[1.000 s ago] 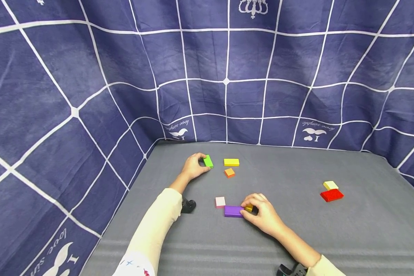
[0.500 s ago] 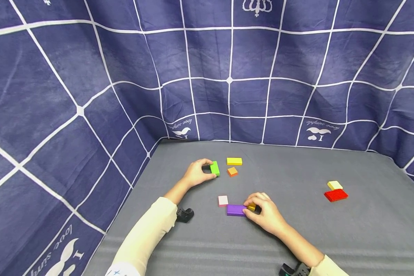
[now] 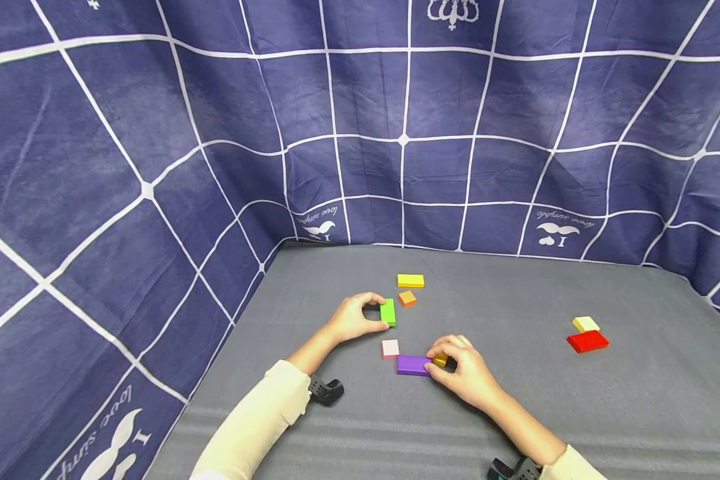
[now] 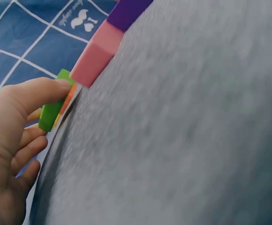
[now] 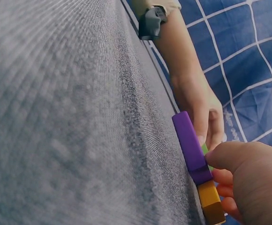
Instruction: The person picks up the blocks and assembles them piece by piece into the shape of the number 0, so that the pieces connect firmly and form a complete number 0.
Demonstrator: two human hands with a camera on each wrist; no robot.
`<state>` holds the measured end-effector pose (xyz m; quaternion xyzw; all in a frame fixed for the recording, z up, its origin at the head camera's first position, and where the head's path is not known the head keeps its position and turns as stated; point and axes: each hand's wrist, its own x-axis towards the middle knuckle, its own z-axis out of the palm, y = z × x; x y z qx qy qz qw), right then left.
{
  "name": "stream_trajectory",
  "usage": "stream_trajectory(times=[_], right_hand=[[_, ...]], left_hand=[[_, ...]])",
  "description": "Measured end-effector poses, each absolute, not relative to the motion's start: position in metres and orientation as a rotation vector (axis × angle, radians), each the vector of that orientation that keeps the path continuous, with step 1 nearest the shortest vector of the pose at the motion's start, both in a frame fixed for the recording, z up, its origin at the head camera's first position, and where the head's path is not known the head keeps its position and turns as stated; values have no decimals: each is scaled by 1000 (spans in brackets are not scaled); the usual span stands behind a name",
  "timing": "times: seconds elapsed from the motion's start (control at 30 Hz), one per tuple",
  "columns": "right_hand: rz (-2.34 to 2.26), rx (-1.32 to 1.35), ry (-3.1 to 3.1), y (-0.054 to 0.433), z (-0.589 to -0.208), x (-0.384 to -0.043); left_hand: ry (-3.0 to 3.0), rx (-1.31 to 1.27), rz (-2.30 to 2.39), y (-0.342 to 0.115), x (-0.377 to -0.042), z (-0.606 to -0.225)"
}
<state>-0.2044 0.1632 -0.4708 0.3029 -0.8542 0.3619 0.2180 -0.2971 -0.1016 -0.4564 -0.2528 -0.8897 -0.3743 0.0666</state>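
Note:
My left hand [image 3: 353,318] pinches a bright green block [image 3: 387,312] between thumb and fingers, just left of a small orange block [image 3: 407,298]. The left wrist view has the thumb on one side of the green block [image 4: 54,101] and fingers on the other. A pink block [image 3: 390,349] lies at the left end of a long purple block [image 3: 413,365]. My right hand [image 3: 463,367] pinches the purple block's right end, its thumb on the near side. A golden-yellow block [image 5: 211,201] sits end to end with the purple one, partly hidden by that hand in the head view.
A yellow block [image 3: 411,281] lies behind the orange one. Far to the right, a red block [image 3: 588,341] lies against a pale yellow block [image 3: 585,324]. The grey tabletop [image 3: 516,307] meets a blue checked curtain [image 3: 444,173] at the back and left.
My left hand has brought the green block toward me and rightward, closer to the pink and purple blocks. My right hand stays at the purple block. The head view has shifted slightly.

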Motion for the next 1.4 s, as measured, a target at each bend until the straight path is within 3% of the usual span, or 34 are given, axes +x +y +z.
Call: stream_trajectory(times=[1.4], right_hand=[[992,846,-2365,163,-471,-205]], left_hand=[[-2713,-793,-1253,-100,-274,-463]])
